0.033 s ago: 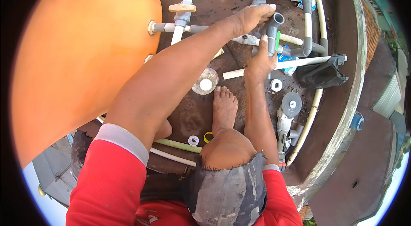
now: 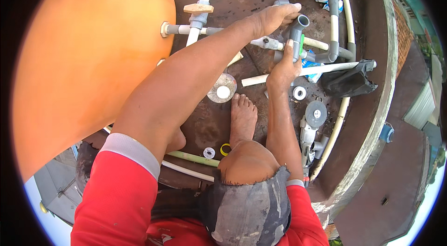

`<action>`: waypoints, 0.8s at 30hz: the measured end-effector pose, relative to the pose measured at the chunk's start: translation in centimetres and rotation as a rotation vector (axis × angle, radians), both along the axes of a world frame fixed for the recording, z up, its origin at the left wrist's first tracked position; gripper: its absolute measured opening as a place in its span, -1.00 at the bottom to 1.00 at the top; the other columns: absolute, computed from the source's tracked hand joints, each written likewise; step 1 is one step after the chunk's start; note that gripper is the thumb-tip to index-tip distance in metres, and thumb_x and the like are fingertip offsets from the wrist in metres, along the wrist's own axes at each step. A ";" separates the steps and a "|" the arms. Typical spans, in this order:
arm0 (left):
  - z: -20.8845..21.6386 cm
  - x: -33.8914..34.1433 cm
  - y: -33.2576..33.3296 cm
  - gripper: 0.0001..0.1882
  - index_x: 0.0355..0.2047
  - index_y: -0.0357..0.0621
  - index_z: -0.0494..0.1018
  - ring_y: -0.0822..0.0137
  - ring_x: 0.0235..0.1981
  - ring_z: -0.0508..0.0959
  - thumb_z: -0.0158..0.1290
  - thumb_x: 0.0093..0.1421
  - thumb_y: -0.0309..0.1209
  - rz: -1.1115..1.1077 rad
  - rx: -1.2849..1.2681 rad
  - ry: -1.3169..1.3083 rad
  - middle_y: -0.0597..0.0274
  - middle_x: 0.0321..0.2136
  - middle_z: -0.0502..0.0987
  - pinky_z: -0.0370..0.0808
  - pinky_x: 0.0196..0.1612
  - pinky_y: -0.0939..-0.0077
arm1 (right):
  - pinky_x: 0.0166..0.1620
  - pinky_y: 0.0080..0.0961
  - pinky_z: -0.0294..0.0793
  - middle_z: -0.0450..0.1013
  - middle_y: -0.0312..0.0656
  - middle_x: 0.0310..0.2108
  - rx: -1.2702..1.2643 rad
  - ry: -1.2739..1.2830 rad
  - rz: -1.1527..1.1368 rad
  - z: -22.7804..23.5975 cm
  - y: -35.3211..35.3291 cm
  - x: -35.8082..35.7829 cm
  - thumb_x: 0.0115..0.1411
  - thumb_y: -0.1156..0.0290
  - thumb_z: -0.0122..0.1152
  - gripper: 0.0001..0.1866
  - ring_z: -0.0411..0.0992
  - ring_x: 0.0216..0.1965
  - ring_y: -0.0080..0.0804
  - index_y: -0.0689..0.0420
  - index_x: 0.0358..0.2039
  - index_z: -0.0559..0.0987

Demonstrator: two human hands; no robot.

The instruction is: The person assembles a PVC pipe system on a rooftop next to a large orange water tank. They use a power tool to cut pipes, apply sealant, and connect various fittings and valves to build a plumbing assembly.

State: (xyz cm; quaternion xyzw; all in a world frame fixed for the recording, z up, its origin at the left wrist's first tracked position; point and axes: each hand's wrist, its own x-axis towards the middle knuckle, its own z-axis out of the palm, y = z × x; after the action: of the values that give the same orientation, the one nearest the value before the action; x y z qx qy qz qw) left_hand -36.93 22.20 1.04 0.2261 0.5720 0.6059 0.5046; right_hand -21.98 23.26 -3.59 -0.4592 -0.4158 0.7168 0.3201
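Observation:
My right hand [image 2: 284, 68] is closed round a grey PVC tee fitting [image 2: 297, 31], its thumb lying along the pipe's side. The open round mouth of the tee faces up toward me. Beside the thumb shows a green valve handle [image 2: 302, 44]. My left hand [image 2: 274, 18] reaches across from the left, fingers curled down against the grey pipework just left of the tee. A grey elbow [image 2: 281, 2] shows past its knuckles; the hand hides most of what it grips. A pale grey union joint [image 2: 267, 42] lies below the left wrist.
A large orange tank [image 2: 93, 59] fills the left, with a valved pipe [image 2: 198, 17] attached. At right lie an angle grinder [image 2: 314, 120], a black plastic bag [image 2: 348, 79] and a white pipe [image 2: 253, 80]. Tape rolls [image 2: 299, 92] and a round can [image 2: 222, 88] stand near my bare foot [image 2: 243, 115].

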 end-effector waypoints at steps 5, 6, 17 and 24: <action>3.6 -3.2 -0.3 -0.21 0.40 -0.46 0.43 0.01 0.35 0.56 0.12 0.42 0.00 0.094 -0.153 0.537 -0.32 0.29 0.56 0.36 0.49 0.17 | -0.55 -0.54 0.34 0.68 -0.07 -0.36 0.055 -0.074 0.260 0.2 2.7 4.3 0.61 -0.22 -0.10 -0.36 0.43 -0.60 -0.50 0.19 -0.05 0.55; 4.4 -4.9 -0.9 -0.24 0.37 -0.47 0.45 0.04 0.28 0.64 0.18 0.39 -0.06 0.126 -0.225 0.787 -0.34 0.24 0.61 0.47 0.42 0.18 | -0.52 -0.53 0.36 0.68 -0.03 -0.34 0.045 -0.080 0.271 0.2 3.1 5.4 0.61 -0.23 -0.09 -0.35 0.47 -0.56 -0.47 0.20 -0.07 0.56; -2.5 -13.0 -1.1 -0.72 -0.04 -0.41 0.66 0.13 -0.27 0.77 0.08 0.33 -0.54 0.605 -0.740 0.478 -0.13 -0.18 0.74 0.63 -0.20 0.22 | -0.34 -0.37 0.57 0.74 0.00 -0.21 0.100 -0.472 0.541 -0.9 2.8 10.2 0.53 0.30 0.18 -0.71 0.64 -0.43 -0.26 0.30 0.01 0.65; -4.6 -14.9 -2.1 -0.73 0.06 -0.38 0.62 0.16 -0.23 0.78 0.14 0.44 -0.47 0.604 -0.599 0.358 -0.05 -0.13 0.73 0.76 -0.12 0.29 | -0.05 0.05 0.62 0.64 0.14 -0.17 0.897 -0.919 0.572 -6.7 2.2 13.6 0.30 0.39 0.36 -0.79 0.63 -0.19 0.24 0.24 -0.14 0.67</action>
State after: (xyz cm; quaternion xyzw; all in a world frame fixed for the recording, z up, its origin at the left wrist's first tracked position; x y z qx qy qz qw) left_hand -51.79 20.06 -3.52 -0.0055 0.8404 0.4850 0.2419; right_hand -8.33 25.50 -10.27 -0.4117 -0.8690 0.2656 0.0692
